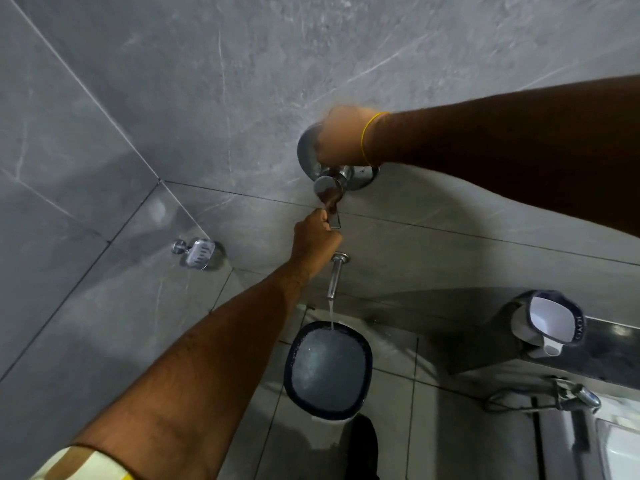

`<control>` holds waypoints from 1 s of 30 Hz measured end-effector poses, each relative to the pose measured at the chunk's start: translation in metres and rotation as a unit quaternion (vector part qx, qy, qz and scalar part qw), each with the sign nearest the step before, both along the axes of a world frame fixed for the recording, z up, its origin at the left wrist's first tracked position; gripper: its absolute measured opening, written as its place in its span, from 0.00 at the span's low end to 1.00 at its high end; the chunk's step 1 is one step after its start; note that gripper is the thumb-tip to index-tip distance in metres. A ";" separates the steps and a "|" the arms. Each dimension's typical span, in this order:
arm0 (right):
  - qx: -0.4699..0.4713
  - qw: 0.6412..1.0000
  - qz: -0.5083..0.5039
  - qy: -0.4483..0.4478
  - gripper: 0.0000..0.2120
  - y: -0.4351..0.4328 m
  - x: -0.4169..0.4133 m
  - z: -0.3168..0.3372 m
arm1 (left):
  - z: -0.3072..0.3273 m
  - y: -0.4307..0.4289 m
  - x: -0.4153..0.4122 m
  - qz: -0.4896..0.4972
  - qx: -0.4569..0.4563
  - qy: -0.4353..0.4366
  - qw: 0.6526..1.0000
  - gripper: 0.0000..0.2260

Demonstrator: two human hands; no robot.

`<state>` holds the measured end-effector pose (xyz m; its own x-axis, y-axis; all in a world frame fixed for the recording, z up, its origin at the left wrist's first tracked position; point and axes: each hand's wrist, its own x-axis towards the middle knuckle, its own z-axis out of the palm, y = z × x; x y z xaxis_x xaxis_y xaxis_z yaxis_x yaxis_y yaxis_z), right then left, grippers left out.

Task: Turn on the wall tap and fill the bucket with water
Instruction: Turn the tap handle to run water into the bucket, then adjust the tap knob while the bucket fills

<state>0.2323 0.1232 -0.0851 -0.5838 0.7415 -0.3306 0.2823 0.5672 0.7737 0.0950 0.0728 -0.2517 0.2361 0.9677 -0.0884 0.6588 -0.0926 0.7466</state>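
A chrome wall tap control (329, 183) with a round plate sits on the grey tiled wall. My left hand (317, 239) is closed around its lever, which points down. My right hand (343, 136), with a yellow band at the wrist, grips the upper part of the control and hides it. Below, a chrome spout (335, 277) sticks out of the wall and a thin stream of water falls from it. The stream lands in a white bucket with a dark blue rim (290, 362) on the floor, which holds water close to its rim.
A chrome soap dish (197, 252) is fixed to the wall at the left. A white mug with a blue rim (550, 320) stands on a dark ledge (609, 355) at the right. Below it are a chrome tap (575, 394) and a white fixture edge (620, 452).
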 end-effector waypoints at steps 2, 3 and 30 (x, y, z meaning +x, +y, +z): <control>0.001 1.000 0.004 -0.001 0.02 0.001 0.001 -0.001 | 0.000 0.001 0.000 0.002 0.000 -0.002 1.000 0.05; 0.001 1.000 0.004 -0.002 0.02 0.002 0.001 -0.002 | 0.000 0.001 0.000 0.000 -0.001 -0.001 1.000 0.05; 0.292 0.796 -0.099 0.521 0.15 -0.020 0.007 -0.116 | 0.028 -0.006 -0.075 -0.119 0.026 0.159 0.980 0.26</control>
<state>0.2397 0.1033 -0.2010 -0.1688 0.7022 0.6917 0.9822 0.0611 0.1776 0.0204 0.0665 -0.2235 0.4240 0.8938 -0.1462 0.8122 -0.3039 0.4979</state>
